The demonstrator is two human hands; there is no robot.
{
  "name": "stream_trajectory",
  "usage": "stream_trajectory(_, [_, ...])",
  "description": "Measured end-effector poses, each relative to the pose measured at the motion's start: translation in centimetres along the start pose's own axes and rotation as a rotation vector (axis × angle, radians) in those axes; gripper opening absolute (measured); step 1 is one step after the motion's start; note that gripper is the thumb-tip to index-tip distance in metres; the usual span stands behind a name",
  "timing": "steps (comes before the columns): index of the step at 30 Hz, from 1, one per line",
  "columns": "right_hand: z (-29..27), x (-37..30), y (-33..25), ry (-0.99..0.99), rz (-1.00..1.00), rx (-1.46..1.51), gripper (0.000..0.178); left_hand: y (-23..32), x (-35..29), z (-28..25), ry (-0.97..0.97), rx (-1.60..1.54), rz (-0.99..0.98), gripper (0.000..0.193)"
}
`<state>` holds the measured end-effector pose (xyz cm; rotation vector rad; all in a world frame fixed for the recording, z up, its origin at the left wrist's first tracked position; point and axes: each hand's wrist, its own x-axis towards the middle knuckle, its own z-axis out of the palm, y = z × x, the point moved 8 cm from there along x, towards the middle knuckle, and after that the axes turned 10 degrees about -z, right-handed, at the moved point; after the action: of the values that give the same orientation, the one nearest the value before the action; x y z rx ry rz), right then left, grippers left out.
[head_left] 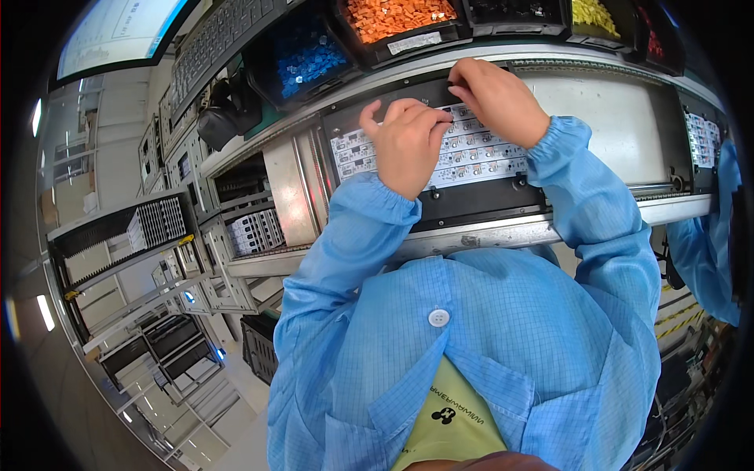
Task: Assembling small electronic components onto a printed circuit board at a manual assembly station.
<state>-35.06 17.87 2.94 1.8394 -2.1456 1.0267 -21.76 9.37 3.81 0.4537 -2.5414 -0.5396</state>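
A white circuit board panel (pixel 479 169) with rows of small components lies in a black carrier frame (pixel 471 196) on the conveyor rails. Over its left half is my left hand (pixel 406 145), thumb and forefinger pinched together at the board's upper middle. Whatever those fingertips hold is too small to make out. Just right of it, my right hand (pixel 503 100) is bent above the panel's top edge. Its thumb and forefinger are closed on a small black part (pixel 452 85), whose exact kind I cannot tell. Both wrists are in blue sleeves.
Behind the rail stand bins of blue parts (pixel 310 64), orange parts (pixel 400 17) and yellow parts (pixel 594 16). A keyboard (pixel 220 51) and monitor (pixel 118 35) are at the far left. Another board panel (pixel 701 140) sits at the right, beside another person's blue sleeve (pixel 703 251). Left stands a board rack (pixel 118 228).
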Motion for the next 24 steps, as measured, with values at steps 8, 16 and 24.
stream_trajectory(8, [-2.1,-3.9,1.2,0.004,0.271,0.405,0.02,0.6,-0.1,0.4,0.049,0.017,0.029,0.007])
stream_trajectory(16, [-2.1,-4.7,0.4,-0.013,0.268,0.465,0.022,0.3,-0.1,0.3,0.015,0.036,0.091,0.006])
stream_trajectory(24, [-0.5,-6.0,0.1,-0.029,0.437,0.651,0.019,-2.0,2.6,-0.3,-0.018,0.07,0.017,0.012])
